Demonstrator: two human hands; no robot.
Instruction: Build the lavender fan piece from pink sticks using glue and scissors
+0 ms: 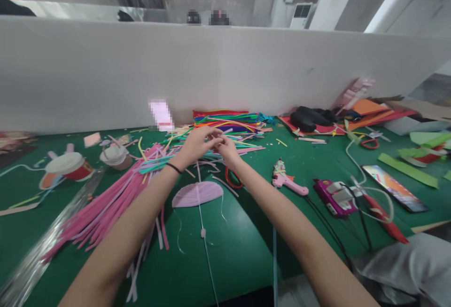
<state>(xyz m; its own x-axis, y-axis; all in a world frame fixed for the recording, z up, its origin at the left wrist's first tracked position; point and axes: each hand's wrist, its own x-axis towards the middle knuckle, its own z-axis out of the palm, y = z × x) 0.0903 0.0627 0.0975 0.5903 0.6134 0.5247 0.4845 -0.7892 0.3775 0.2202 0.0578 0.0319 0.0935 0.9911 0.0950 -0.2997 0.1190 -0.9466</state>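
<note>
Both hands meet above the pile of coloured strips at the back of the green table. My left hand [199, 145] has its fingers bent and pressed toward the other hand. Close against it on the right, my right hand [226, 147] is pinched near a small pale lilac piece [227, 131]. What the fingertips hold is too small to name. Nearer me lies a lilac half-oval piece [197, 194] with a thin stem across it and a small lilac bead-like block [203, 233] lower on the stem. Red-handled scissors [234, 178] lie partly behind my right forearm.
Pink strips [102, 203] spread to the left beside lidded cups [70, 165]. On the right are a pink glue gun [291, 184], a purple power strip [334, 199] with cables, and a phone [394, 188]. A white partition [218, 67] stands behind.
</note>
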